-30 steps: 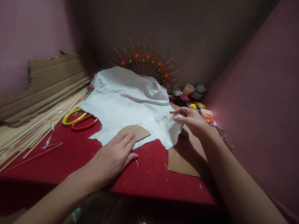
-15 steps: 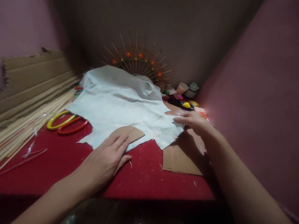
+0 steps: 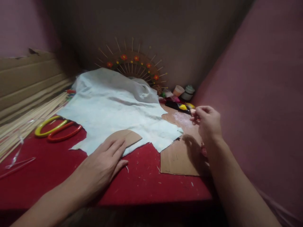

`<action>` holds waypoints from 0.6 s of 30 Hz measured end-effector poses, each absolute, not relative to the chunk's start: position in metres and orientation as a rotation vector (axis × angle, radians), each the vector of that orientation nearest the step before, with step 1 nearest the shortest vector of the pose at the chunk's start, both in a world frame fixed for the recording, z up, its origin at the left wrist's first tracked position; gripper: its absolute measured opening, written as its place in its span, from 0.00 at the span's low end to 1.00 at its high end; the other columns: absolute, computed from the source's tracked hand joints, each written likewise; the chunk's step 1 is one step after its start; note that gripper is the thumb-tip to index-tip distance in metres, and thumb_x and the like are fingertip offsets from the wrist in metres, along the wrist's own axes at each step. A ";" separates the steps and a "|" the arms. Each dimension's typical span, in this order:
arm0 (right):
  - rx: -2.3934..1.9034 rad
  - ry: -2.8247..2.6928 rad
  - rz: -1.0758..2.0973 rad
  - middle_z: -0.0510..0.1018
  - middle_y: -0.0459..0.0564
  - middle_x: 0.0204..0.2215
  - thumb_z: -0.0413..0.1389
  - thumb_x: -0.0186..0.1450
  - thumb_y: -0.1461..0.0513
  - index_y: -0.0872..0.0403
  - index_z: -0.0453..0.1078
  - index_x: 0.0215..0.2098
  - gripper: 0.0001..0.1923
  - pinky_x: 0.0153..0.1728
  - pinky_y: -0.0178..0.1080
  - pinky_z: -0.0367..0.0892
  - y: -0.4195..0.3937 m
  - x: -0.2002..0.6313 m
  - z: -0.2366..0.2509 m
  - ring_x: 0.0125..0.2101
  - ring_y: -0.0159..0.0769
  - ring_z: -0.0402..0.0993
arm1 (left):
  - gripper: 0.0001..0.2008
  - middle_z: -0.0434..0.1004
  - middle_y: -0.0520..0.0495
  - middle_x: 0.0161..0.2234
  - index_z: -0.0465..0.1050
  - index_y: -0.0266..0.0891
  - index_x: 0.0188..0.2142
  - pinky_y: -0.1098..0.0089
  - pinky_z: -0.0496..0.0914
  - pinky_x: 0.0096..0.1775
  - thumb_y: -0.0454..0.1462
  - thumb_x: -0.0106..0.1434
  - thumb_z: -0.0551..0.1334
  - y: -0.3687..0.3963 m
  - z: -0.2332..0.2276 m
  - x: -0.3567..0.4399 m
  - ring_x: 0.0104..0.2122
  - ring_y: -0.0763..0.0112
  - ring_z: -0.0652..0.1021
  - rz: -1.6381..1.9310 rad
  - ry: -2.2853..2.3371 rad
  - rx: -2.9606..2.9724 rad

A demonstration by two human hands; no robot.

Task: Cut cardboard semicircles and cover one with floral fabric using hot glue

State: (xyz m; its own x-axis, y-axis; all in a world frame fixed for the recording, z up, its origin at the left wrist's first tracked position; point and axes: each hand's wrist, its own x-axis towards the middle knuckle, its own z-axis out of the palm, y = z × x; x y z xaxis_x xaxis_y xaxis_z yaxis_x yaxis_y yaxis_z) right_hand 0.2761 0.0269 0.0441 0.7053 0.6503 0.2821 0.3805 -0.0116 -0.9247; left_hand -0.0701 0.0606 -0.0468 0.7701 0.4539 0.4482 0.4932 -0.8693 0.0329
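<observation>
A pale blue-white cloth (image 3: 118, 108) with ragged edges is spread over the table. Near its front edge lies a half-round piece of cardboard (image 3: 132, 137). My left hand (image 3: 107, 160) rests flat on this piece, fingers stretched out. To the right, my right hand (image 3: 208, 121) is raised above a larger cardboard sheet (image 3: 174, 162), its fingers pinched together. Something small and pale shows at the fingertips, too small to name. Part of the larger sheet is under the cloth.
Yellow- and red-handled scissors (image 3: 65, 132) lie left of the cloth, beside many thin sticks (image 3: 30, 113). Behind stands a fan-shaped piece with flowers (image 3: 136, 58). Small containers (image 3: 188, 93) sit at the back right; pink walls flank the red table (image 3: 142, 183).
My right hand has left the cloth's right corner, moved up and right, and closed its fingers. My left hand stays on the half-round cardboard. The whole view has shifted slightly.
</observation>
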 end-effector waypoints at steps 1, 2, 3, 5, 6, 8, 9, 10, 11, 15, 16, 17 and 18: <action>-1.770 -0.960 0.227 0.73 0.47 0.25 0.53 0.57 0.62 0.51 0.65 0.29 0.00 0.20 0.35 0.61 0.028 0.279 0.044 0.22 0.33 0.71 | 0.24 0.73 0.30 0.54 0.69 0.30 0.58 0.48 0.71 0.53 0.44 0.71 0.51 0.060 -0.047 -0.070 0.55 0.46 0.71 -0.697 -0.777 -2.882; -1.919 -1.086 0.201 0.73 0.48 0.26 0.53 0.56 0.65 0.51 0.66 0.28 0.02 0.22 0.36 0.61 0.031 0.282 0.043 0.24 0.34 0.71 | 0.24 0.73 0.30 0.54 0.69 0.30 0.58 0.48 0.71 0.53 0.44 0.71 0.51 0.060 -0.047 -0.070 0.56 0.46 0.71 -0.698 -0.785 -2.887; -2.026 -1.190 0.204 0.73 0.48 0.25 0.55 0.54 0.67 0.51 0.67 0.25 0.04 0.24 0.37 0.62 0.034 0.284 0.042 0.26 0.36 0.72 | 0.24 0.74 0.30 0.54 0.69 0.30 0.58 0.48 0.71 0.53 0.44 0.72 0.51 0.060 -0.047 -0.070 0.55 0.46 0.71 -0.703 -0.796 -2.887; -2.111 -1.305 0.256 0.72 0.48 0.21 0.57 0.50 0.70 0.52 0.67 0.19 0.08 0.26 0.37 0.61 0.044 0.285 0.040 0.28 0.38 0.71 | 0.24 0.74 0.31 0.55 0.69 0.32 0.58 0.47 0.71 0.52 0.45 0.72 0.50 0.060 -0.047 -0.070 0.55 0.46 0.72 -0.701 -0.815 -2.897; -2.133 -1.346 0.312 0.71 0.47 0.19 0.59 0.49 0.71 0.52 0.68 0.18 0.09 0.26 0.37 0.61 0.049 0.284 0.040 0.26 0.37 0.70 | 0.24 0.74 0.31 0.55 0.69 0.33 0.58 0.47 0.71 0.52 0.46 0.72 0.50 0.060 -0.047 -0.070 0.55 0.46 0.72 -0.708 -0.819 -2.900; -2.175 -1.422 0.469 0.69 0.46 0.15 0.61 0.51 0.68 0.53 0.69 0.17 0.08 0.22 0.37 0.59 0.060 0.280 0.040 0.21 0.35 0.67 | 0.24 0.73 0.32 0.55 0.68 0.33 0.59 0.47 0.72 0.52 0.46 0.72 0.50 0.061 -0.047 -0.069 0.55 0.46 0.72 -0.721 -0.818 -2.899; -2.189 -1.456 0.553 0.69 0.45 0.14 0.61 0.52 0.66 0.53 0.70 0.17 0.08 0.21 0.37 0.58 0.065 0.277 0.041 0.18 0.33 0.65 | 0.24 0.73 0.32 0.55 0.68 0.32 0.58 0.47 0.72 0.52 0.46 0.72 0.50 0.061 -0.047 -0.069 0.55 0.46 0.72 -0.721 -0.807 -2.893; -2.195 -1.489 0.629 0.68 0.45 0.13 0.62 0.53 0.64 0.53 0.71 0.18 0.08 0.19 0.37 0.57 0.070 0.274 0.042 0.16 0.32 0.63 | 0.24 0.73 0.31 0.55 0.69 0.31 0.58 0.48 0.72 0.52 0.46 0.72 0.50 0.061 -0.046 -0.068 0.55 0.45 0.72 -0.726 -0.793 -2.880; -2.194 -1.521 0.691 0.68 0.45 0.13 0.63 0.54 0.62 0.54 0.71 0.18 0.09 0.18 0.36 0.56 0.075 0.272 0.043 0.16 0.31 0.63 | 0.24 0.74 0.31 0.54 0.69 0.30 0.57 0.48 0.72 0.52 0.45 0.72 0.50 0.061 -0.046 -0.068 0.54 0.46 0.72 -0.729 -0.777 -2.869; -2.192 -1.616 0.796 0.71 0.45 0.15 0.64 0.51 0.65 0.54 0.73 0.19 0.06 0.19 0.35 0.58 0.092 0.266 0.047 0.18 0.30 0.64 | 0.23 0.75 0.30 0.51 0.71 0.29 0.54 0.49 0.72 0.51 0.43 0.72 0.50 0.061 -0.045 -0.067 0.53 0.46 0.72 -0.720 -0.729 -2.845; -2.200 -1.628 0.811 0.71 0.45 0.15 0.64 0.51 0.67 0.54 0.73 0.19 0.06 0.19 0.35 0.59 0.095 0.265 0.048 0.18 0.30 0.64 | 0.23 0.75 0.30 0.51 0.72 0.28 0.54 0.49 0.72 0.51 0.43 0.72 0.50 0.061 -0.045 -0.067 0.53 0.46 0.72 -0.712 -0.728 -2.844; -2.209 -1.637 0.828 0.71 0.45 0.15 0.63 0.51 0.68 0.54 0.73 0.19 0.06 0.20 0.35 0.59 0.097 0.265 0.048 0.18 0.31 0.65 | 0.22 0.75 0.30 0.51 0.72 0.29 0.53 0.49 0.72 0.51 0.43 0.72 0.51 0.061 -0.045 -0.067 0.53 0.46 0.72 -0.706 -0.730 -2.845; -2.217 -1.646 0.847 0.71 0.45 0.14 0.62 0.50 0.69 0.54 0.73 0.19 0.06 0.20 0.35 0.60 0.099 0.265 0.049 0.18 0.31 0.65 | 0.22 0.75 0.30 0.51 0.72 0.29 0.53 0.49 0.72 0.51 0.43 0.72 0.51 0.061 -0.045 -0.068 0.54 0.46 0.72 -0.703 -0.733 -2.850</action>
